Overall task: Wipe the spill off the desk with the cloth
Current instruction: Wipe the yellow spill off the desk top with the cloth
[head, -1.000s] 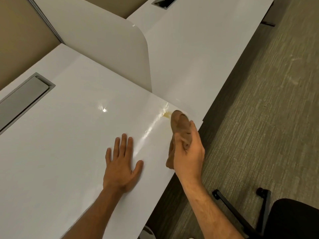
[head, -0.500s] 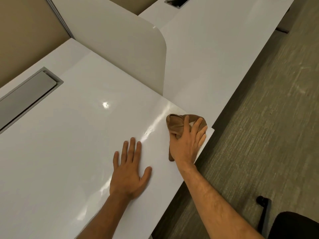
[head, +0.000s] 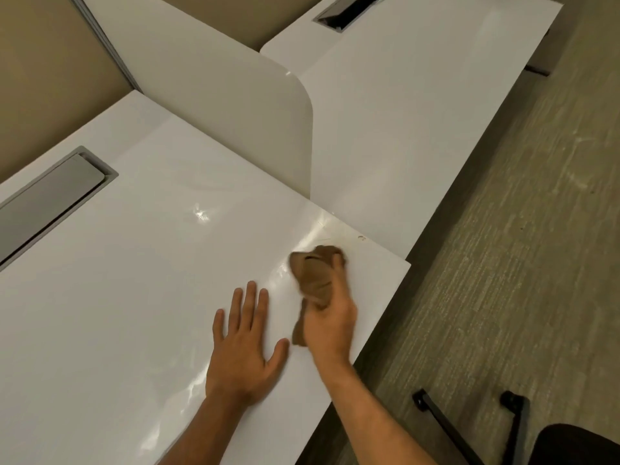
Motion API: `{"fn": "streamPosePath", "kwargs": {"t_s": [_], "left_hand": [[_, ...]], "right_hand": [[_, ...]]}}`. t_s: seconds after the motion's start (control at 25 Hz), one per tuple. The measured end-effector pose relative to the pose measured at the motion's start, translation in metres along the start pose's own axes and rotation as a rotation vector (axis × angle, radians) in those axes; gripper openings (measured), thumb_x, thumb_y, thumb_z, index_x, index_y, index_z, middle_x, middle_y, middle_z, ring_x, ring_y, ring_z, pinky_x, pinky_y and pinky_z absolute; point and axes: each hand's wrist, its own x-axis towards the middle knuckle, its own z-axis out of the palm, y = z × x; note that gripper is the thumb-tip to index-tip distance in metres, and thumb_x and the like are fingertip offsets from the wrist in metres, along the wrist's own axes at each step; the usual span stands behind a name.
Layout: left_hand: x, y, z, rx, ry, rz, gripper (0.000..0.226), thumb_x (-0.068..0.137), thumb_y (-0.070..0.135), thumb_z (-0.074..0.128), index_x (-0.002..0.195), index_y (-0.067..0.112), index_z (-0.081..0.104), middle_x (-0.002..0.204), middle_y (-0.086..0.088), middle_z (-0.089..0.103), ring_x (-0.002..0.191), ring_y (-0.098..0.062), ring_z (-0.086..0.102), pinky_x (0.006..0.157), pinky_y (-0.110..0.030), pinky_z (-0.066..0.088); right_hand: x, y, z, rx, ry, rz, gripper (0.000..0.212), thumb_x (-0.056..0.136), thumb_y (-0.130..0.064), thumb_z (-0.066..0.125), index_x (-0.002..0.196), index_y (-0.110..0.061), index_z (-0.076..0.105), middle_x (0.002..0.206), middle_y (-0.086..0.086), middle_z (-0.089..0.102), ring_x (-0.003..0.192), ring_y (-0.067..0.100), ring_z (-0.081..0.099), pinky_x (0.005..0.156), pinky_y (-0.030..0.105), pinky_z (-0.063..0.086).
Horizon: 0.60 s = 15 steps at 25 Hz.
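Note:
My right hand (head: 330, 322) is closed around a bunched brown cloth (head: 315, 275) and presses it onto the glossy white desk (head: 117, 280) near the desk's right front corner; both are blurred by motion. A faint wet smear with a small droplet (head: 360, 237) shows on the desk just beyond the cloth. My left hand (head: 243, 347) lies flat on the desk, palm down and fingers spread, just left of the right hand.
A white curved divider panel (head: 235, 122) rises behind the work spot. A grey cable hatch (head: 50, 199) sits at the desk's left. A second white desk (head: 419, 112) continues beyond. The desk edge runs along grey carpet (head: 520, 263); a black chair base (head: 469, 427) stands lower right.
My right hand has regripped the cloth from a flat press into a fist and swept it left and toward me. The yellowish spot seen a second ago is gone. My left hand stays put.

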Motion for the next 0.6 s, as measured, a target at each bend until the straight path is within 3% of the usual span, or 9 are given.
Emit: {"fn": "streamPosePath", "kwargs": {"t_s": [0.08,0.12,0.28,0.44,0.6], "left_hand": [[0.002,0.000,-0.001,0.006,-0.004,-0.005,0.088,0.097,0.071,0.020,0.166,0.028,-0.014,0.174,0.005,-0.023,0.161,-0.019,-0.019,0.131,-0.053,-0.003],[0.000,0.001,-0.002,0.010,-0.010,-0.007,0.088,0.097,0.071,0.018,0.165,0.028,-0.015,0.174,0.006,-0.024,0.161,-0.019,-0.020,0.131,-0.053,-0.003],[-0.001,0.002,-0.004,0.005,-0.006,-0.008,0.087,0.098,0.070,0.018,0.166,0.027,-0.014,0.174,0.005,-0.022,0.161,-0.020,-0.018,0.131,-0.056,0.001],[0.000,0.001,-0.001,0.008,-0.015,-0.007,0.087,0.098,0.071,0.019,0.165,0.027,-0.015,0.174,0.005,-0.023,0.161,-0.020,-0.019,0.131,-0.055,-0.001],[0.001,-0.001,0.000,-0.002,-0.009,-0.005,0.088,0.097,0.074,0.014,0.165,0.027,-0.018,0.173,0.005,-0.025,0.161,-0.020,-0.021,0.130,-0.054,-0.005]], "right_hand": [[0.016,0.005,-0.020,0.029,0.146,0.031,0.074,0.090,-0.009,0.072,0.152,-0.031,0.038,0.156,0.003,0.047,0.146,0.019,0.042,0.117,0.046,0.040],[0.026,0.008,-0.028,-0.032,0.143,0.027,0.071,0.091,-0.011,0.072,0.152,-0.026,0.039,0.159,0.006,0.043,0.149,0.022,0.036,0.119,0.049,0.036],[0.059,0.020,-0.031,-0.746,-0.085,0.077,0.075,0.099,-0.048,0.056,0.160,-0.022,0.022,0.170,0.012,0.007,0.155,0.039,0.003,0.125,0.056,0.011],[0.092,0.022,-0.006,-0.740,-0.163,-0.022,0.074,0.098,-0.059,0.046,0.160,-0.027,0.021,0.170,0.013,0.009,0.154,0.043,0.004,0.125,0.056,0.010],[0.114,0.010,0.031,-0.801,-0.284,-0.194,0.074,0.093,-0.065,0.051,0.157,-0.035,0.031,0.168,0.012,0.017,0.152,0.044,0.011,0.124,0.056,0.011]]}}
